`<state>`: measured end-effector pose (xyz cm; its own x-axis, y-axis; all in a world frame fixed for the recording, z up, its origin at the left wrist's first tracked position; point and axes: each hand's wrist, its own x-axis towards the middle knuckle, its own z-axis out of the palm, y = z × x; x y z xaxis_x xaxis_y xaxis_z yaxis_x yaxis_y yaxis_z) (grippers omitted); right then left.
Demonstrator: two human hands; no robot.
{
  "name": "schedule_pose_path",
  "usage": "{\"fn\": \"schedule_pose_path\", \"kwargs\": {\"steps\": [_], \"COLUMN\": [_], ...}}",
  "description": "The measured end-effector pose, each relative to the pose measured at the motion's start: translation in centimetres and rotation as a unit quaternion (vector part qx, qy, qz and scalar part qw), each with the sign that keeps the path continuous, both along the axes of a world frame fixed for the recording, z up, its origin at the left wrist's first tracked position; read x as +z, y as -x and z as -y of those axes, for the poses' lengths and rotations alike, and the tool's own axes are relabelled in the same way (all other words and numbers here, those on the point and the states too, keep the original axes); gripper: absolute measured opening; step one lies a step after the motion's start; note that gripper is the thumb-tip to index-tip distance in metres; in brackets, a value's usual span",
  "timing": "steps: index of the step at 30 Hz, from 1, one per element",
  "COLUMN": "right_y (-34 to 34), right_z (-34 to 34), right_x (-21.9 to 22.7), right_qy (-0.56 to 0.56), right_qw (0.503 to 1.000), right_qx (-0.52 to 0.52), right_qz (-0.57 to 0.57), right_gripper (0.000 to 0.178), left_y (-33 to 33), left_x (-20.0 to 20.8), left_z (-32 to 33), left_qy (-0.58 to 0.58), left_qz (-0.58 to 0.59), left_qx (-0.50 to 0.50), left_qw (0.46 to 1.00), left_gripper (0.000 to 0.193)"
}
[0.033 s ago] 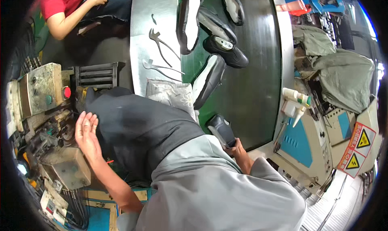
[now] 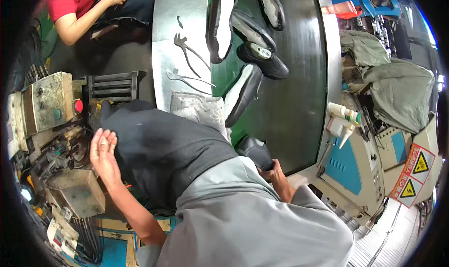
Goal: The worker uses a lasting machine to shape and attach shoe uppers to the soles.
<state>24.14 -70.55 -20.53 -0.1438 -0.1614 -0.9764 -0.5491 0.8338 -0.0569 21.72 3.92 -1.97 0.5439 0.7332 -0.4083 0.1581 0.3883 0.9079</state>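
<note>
At the near end of the green conveyor belt (image 2: pixel 292 113), my right hand (image 2: pixel 277 172) is closed on one end of a black shoe upper (image 2: pixel 254 151); part of the fingers is hidden behind it. My left hand (image 2: pixel 105 156) is raised beside the machine on the left, fingers extended and nothing in it. Farther up the belt lie several black shoes, some sole up with white bottoms, such as this shoe (image 2: pixel 220 26) and a nearer tilted one (image 2: pixel 244 93). Another shoe (image 2: pixel 273 67) rests partly beneath its neighbours.
Two pairs of pincers (image 2: pixel 189 52) lie on the metal ledge (image 2: pixel 163 33), near a folded patterned cloth (image 2: pixel 199 109). Left stands a machine with a red button (image 2: pixel 78 106). White bottles (image 2: pixel 343 120) hang right of the belt. A co-worker in red (image 2: pixel 75 5) sits far left.
The shoe upper in my right hand has turned, so its pale lower edge no longer shows. My left hand has shifted very slightly.
</note>
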Motion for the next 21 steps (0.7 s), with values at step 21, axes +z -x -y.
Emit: {"fn": "schedule_pose_path", "kwargs": {"steps": [21], "right_y": [-50.4], "right_z": [-17.6], "right_x": [4.2], "right_qy": [0.330], "right_qw": [0.786], "right_qx": [0.455], "right_qz": [0.258], "right_gripper": [0.046], "left_y": [-4.1], "left_x": [-0.4], "left_z": [10.4], "left_qy": [-0.052], "left_qz": [-0.054], "left_qx": [-0.073], "left_qw": [0.994], "left_gripper": [0.037]}}
